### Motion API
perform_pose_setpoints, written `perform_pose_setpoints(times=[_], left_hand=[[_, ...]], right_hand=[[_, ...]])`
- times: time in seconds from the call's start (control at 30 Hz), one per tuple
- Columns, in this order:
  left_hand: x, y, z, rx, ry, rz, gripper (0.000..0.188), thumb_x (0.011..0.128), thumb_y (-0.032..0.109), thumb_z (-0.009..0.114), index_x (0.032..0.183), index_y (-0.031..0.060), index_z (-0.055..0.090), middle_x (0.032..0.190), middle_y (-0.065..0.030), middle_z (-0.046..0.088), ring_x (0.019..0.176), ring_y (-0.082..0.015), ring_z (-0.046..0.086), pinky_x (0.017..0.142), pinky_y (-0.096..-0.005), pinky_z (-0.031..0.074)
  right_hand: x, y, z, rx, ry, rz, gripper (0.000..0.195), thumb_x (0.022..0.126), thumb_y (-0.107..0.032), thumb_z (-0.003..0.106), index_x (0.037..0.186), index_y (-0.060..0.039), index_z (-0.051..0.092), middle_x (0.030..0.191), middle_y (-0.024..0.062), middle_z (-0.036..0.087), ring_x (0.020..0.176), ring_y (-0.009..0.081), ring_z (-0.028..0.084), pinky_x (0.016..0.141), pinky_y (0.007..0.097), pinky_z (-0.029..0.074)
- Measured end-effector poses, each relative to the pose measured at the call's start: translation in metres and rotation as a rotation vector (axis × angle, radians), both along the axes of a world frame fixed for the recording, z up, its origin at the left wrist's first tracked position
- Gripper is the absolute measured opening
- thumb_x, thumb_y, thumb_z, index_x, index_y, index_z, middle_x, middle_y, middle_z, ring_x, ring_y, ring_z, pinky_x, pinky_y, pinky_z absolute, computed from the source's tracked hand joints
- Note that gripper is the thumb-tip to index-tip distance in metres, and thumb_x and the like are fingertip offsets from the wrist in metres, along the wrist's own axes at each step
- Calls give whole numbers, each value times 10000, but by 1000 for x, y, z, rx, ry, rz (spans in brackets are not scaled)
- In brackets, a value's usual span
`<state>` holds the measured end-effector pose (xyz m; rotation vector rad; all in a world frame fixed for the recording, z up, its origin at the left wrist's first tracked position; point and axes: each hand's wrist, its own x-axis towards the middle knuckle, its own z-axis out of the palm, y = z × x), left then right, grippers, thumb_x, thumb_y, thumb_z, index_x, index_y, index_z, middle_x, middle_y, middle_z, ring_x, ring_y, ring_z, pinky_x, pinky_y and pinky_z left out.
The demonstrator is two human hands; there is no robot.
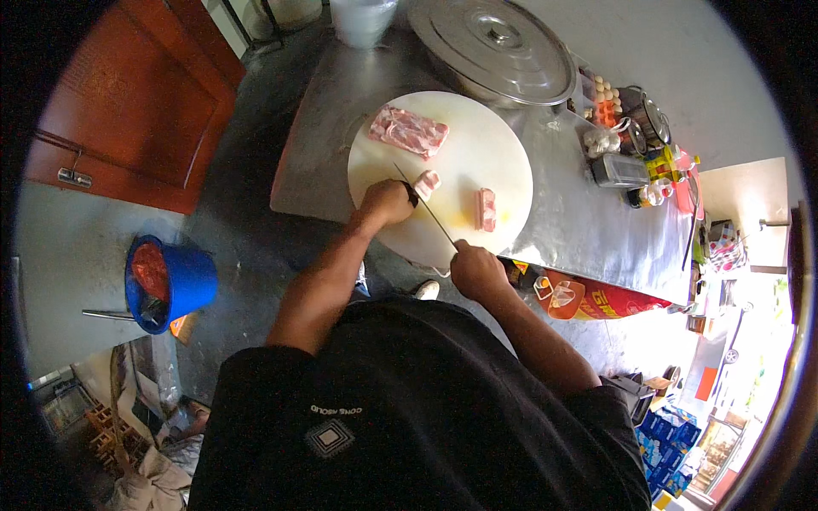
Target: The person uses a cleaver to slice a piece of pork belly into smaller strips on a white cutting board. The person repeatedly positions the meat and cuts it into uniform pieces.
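My right hand (478,271) is closed around the handle of a kitchen knife (433,216), whose blade slants up and left across a round white cutting board (505,150). My left hand (388,202) is over the board's left part, curled beside the blade, with something dark at its fingers; whether it grips that, I cannot tell. Just right of these fingers lies a small piece of raw meat (427,183), close to the blade. A large slab of raw meat (409,131) rests at the board's upper left. Another cut piece of meat (486,209) lies at the right.
The board stands on a metal table (549,153). Behind it is a large lidded metal basin (492,51), with a translucent tub (363,22) to its left. Eggs (607,96), bottles (652,193) and pots line the right side. A blue bucket (192,281) stands at left.
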<state>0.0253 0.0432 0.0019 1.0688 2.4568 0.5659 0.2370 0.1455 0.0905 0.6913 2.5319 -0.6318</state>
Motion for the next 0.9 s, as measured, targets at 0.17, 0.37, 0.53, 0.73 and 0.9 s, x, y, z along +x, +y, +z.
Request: perform_pose_setpoints(times=[0.17,0.37,0.53,0.73,0.9], left_hand=[[0,-6,-7,-38,41,-110,288,830,270,636,873,7,746,917,-235,712,885,-426,688,818,-508,534],[-18,-18,-15,134,-137,64,330,880,289,601,977,-4,721,978,-235,701,890,-456,669,813,-525,517],[-7,-48,-20,466,-627,240,248,987,288,613,967,47,671,723,11,568,638,-83,510,569,-276,430],[22,-87,-6,871,-1132,596,213,923,243,640,991,44,673,748,2,584,589,-71,445,522,-232,373],[46,-148,-58,1170,-1249,745,259,872,278,666,1023,69,695,846,-35,642,664,-123,520,539,-223,371]], right_hand=[[-41,-8,-12,46,104,5,222,928,-166,495,1039,-5,600,935,280,700,897,441,701,805,542,557],[-17,19,-20,13,65,51,261,932,-183,497,1118,-36,605,934,272,700,903,431,700,821,529,554],[-11,23,-7,-102,148,-20,303,940,-216,486,1093,5,625,951,302,676,939,486,654,856,537,520],[18,20,10,-322,321,-86,251,941,-155,538,1101,15,629,944,325,654,881,487,649,821,524,506],[42,18,24,-418,219,-188,262,967,-190,575,1153,-18,641,756,147,650,603,229,612,580,386,492]])
